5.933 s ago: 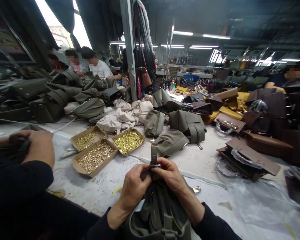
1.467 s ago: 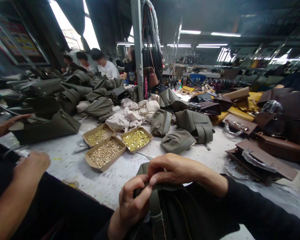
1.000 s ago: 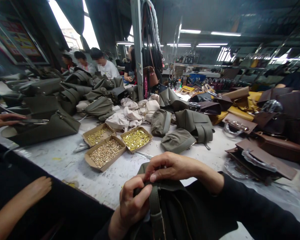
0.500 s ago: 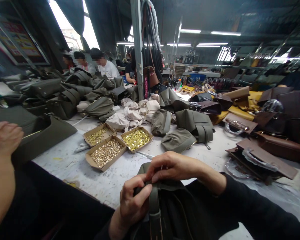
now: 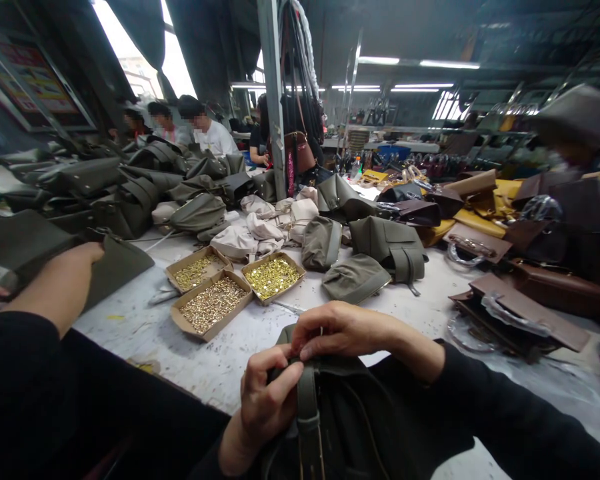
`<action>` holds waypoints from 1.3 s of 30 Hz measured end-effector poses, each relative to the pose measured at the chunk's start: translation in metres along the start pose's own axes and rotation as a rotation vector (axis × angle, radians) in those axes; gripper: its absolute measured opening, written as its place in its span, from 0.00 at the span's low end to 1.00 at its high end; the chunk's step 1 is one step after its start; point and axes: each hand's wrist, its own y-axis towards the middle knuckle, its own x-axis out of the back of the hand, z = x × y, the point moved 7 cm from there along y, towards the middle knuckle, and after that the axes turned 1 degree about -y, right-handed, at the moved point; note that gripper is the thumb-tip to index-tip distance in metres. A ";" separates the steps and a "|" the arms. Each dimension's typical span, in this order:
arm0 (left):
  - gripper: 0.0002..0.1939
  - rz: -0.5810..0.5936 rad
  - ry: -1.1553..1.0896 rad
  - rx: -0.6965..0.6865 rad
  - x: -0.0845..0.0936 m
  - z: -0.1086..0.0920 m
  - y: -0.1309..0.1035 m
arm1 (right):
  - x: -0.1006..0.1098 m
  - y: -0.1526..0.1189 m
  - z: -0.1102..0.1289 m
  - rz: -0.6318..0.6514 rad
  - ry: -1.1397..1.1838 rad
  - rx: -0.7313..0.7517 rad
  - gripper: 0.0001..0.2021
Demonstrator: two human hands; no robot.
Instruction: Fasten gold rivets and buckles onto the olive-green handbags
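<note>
One co-worker's hand (image 5: 75,273) has just come across the green bag (image 5: 123,270) at left. Farther right little shifts, so the work stays on one spot: left hand (image 5: 267,387) pinching the dark bag (image 5: 343,423) beside its strap (image 5: 307,390), right hand (image 5: 343,329) with fingers closed against its rim alongside, the bag below both.

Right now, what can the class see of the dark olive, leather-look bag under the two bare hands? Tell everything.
The dark olive, leather-look bag is at the bottom of the view, partly cut off. A flat olive strap runs down it, with a narrow band across. To the right, a thin gold-coloured line, perhaps a zip, curves downward. The left hand grips the upper edge beside the strap; the right hand has its fingertips there too, hiding the exact contact. Much is in shadow.
</note>
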 end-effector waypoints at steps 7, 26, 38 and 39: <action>0.20 0.001 -0.011 -0.079 0.003 -0.006 0.009 | -0.001 0.003 -0.013 -0.032 -0.058 0.021 0.02; 0.11 -0.008 0.076 -0.082 0.005 -0.006 0.019 | -0.014 0.022 -0.025 -0.066 -0.134 0.067 0.15; 0.07 0.089 0.232 0.422 0.026 0.083 0.046 | 0.030 -0.088 -0.008 -0.934 -0.259 -0.124 0.22; 0.12 0.156 0.245 0.415 0.028 0.081 0.047 | 0.029 -0.092 -0.016 -1.006 -0.279 -0.148 0.19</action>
